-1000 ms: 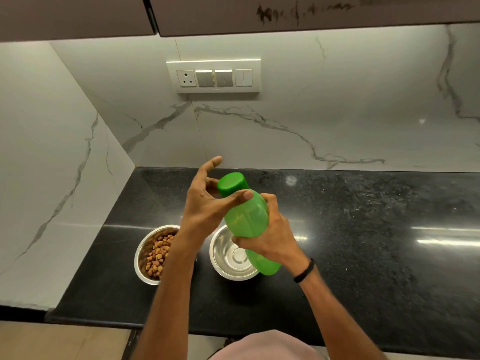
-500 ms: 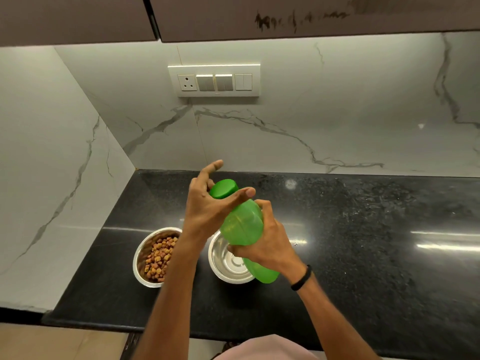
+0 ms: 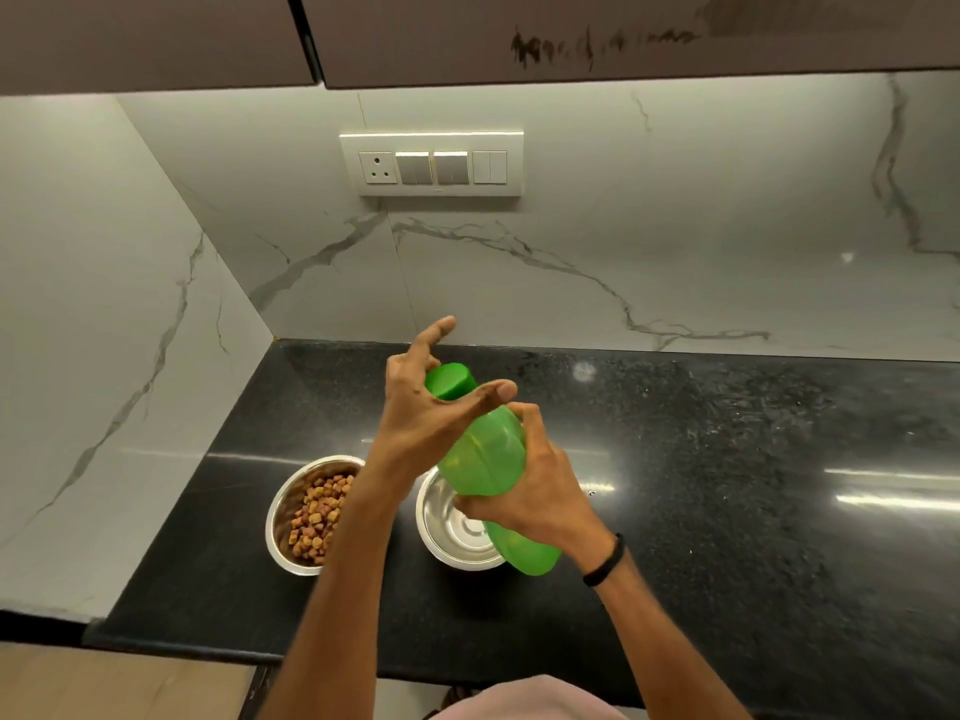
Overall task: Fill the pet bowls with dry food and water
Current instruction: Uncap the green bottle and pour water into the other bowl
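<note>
Head view: the right hand [image 3: 540, 496] grips the body of a green bottle [image 3: 485, 454], fingers wrapped round it, and holds it tilted above the counter [image 3: 727, 485]. The left hand [image 3: 423, 413] closes on the cap [image 3: 451, 380] with the thumb across the near side and the forefinger sticking up free. Below the bottle stands a steel bowl [image 3: 441, 522] whose bare bottom shows. Just beside it, to the left, a second bowl [image 3: 271, 522] holds dry food [image 3: 317, 517]. The two bowls stand apart.

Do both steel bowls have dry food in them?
No, only the left bowl holds kibble; the right bowl shows bare metal inside.
</note>
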